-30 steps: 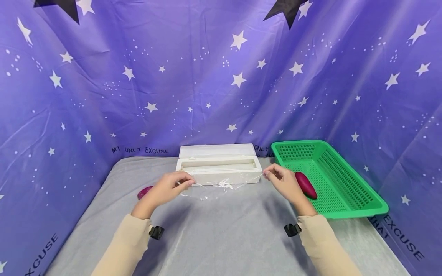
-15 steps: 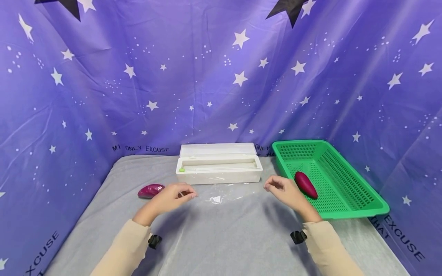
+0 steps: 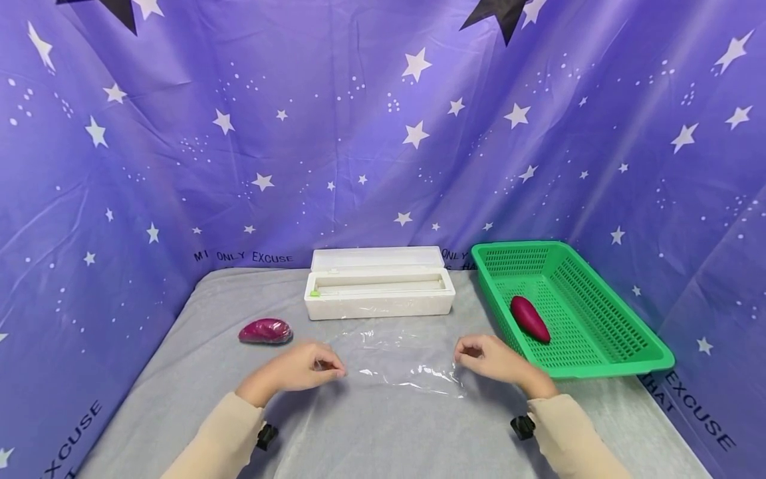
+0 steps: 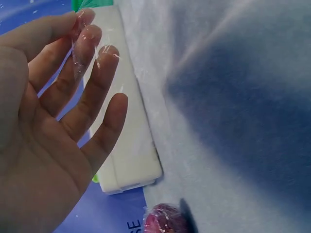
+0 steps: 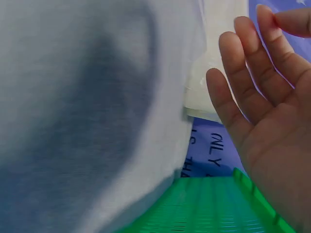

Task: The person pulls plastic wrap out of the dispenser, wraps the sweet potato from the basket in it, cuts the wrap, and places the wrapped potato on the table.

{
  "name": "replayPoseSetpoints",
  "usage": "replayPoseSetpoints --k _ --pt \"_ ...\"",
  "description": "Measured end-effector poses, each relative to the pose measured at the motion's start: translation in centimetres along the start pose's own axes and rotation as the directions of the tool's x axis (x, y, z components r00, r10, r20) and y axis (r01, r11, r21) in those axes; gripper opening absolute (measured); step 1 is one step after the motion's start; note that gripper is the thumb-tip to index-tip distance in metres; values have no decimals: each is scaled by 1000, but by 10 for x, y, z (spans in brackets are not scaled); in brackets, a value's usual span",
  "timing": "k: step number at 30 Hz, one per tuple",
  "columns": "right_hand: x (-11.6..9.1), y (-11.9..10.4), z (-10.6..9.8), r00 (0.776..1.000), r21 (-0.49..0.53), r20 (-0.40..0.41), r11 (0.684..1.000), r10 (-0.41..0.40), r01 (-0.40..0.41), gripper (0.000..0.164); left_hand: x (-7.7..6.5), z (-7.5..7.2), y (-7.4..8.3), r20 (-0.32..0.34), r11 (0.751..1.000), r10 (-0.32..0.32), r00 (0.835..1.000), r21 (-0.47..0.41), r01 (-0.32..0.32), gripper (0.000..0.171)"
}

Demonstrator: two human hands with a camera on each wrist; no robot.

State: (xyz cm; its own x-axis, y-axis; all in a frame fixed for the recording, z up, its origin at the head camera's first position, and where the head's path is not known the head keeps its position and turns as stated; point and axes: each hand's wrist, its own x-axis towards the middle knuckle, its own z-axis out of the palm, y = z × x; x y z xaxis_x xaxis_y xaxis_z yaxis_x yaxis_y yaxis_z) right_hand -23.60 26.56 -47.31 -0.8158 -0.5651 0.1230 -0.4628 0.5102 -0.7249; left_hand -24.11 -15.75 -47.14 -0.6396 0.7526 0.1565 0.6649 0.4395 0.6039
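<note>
A clear sheet of cling film (image 3: 407,372) stretches between my two hands, low over the grey cloth. My left hand (image 3: 308,366) pinches its left end between thumb and fingertip, and in the left wrist view film clings over the fingertips (image 4: 90,36). At the other end my right hand (image 3: 493,359) pinches the film with thumb and forefinger, its other fingers extended. Behind the sheet is the white cling film dispenser (image 3: 380,307), lid raised, with a green slider (image 3: 314,293) at its left end. Left of it lies a purple sweet potato (image 3: 266,330) wrapped in film.
On the right stands a green basket (image 3: 604,369) with slotted walls, a bare purple sweet potato (image 3: 530,319) inside it. Grey cloth (image 3: 383,439) covers the table. A purple star-printed curtain (image 3: 359,133) hangs behind and along both sides.
Both hands have drawn the film toward me, away from the dispenser and lower in view. The wrapped sweet potato, partly behind the left arm before, is now fully visible.
</note>
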Motion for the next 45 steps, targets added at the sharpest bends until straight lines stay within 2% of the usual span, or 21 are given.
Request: replayPoseSetpoints --k 6,11,16,21,25,30,37,41,45 --pt "-5 5 13 998 -34 63 999 3 -1 8 -5 8 1 30 999 15 999 -29 -14 11" --pt "-9 2 17 994 -25 105 1000 1 2 5 -6 14 3 35 999 47 998 -8 -47 8" --pt "-9 0 19 990 1 142 1000 17 -17 7 -10 17 6 50 1000 21 999 -3 -21 11" --pt "-9 4 23 985 -18 168 999 36 -33 11 -11 18 5 59 1000 -7 998 -19 8 12" --pt "-9 6 26 983 -43 177 998 42 -35 15 -12 21 1 80 999 -31 996 -20 32 3" --pt "-9 5 28 985 -99 172 995 29 -12 18 -16 24 -4 84 999 -54 995 -1 55 16" --pt "-9 3 28 984 -137 174 991 32 -9 20 -18 25 -7 73 998 -66 995 24 64 19" --pt "-8 0 26 985 -138 169 990 29 -6 19 -17 21 -5 56 998 -57 997 33 55 19" --pt "-6 -7 20 988 -149 154 989 7 16 18 -13 11 -1 38 998 -53 998 47 51 18"
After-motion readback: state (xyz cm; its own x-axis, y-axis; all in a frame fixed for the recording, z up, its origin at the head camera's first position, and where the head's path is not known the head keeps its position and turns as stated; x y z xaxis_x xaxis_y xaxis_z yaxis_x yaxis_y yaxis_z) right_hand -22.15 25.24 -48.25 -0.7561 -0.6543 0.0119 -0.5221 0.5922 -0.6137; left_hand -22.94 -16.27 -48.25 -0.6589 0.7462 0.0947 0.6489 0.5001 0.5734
